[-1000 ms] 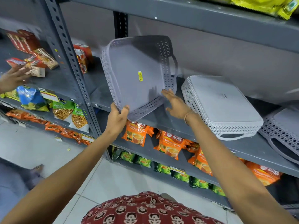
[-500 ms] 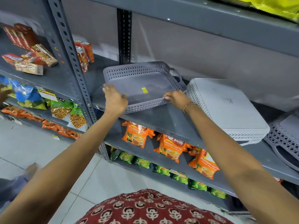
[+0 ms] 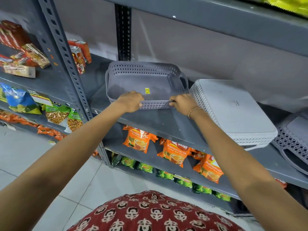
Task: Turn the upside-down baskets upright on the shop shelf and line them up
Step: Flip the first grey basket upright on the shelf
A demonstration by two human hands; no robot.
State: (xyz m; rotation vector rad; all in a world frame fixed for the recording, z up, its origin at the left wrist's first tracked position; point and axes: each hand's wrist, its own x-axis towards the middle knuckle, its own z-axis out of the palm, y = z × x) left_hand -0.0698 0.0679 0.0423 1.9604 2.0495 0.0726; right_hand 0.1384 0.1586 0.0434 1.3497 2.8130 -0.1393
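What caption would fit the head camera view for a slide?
Both hands, left hand and right hand, hold an upright grey basket on the shelf beside an upside-down white basket.

A grey plastic basket (image 3: 145, 84) sits upright at the centre of the frame on a grey metal shelf (image 3: 160, 124), its open top facing up. Its walls are perforated, with a handle loop at each end and a small yellow sticker on the inside floor. Just to its right, a paler grey basket (image 3: 233, 112) lies upside down, flat base up. At the right edge of the frame, a third grey basket (image 3: 293, 142) is also overturned, only partly in view.
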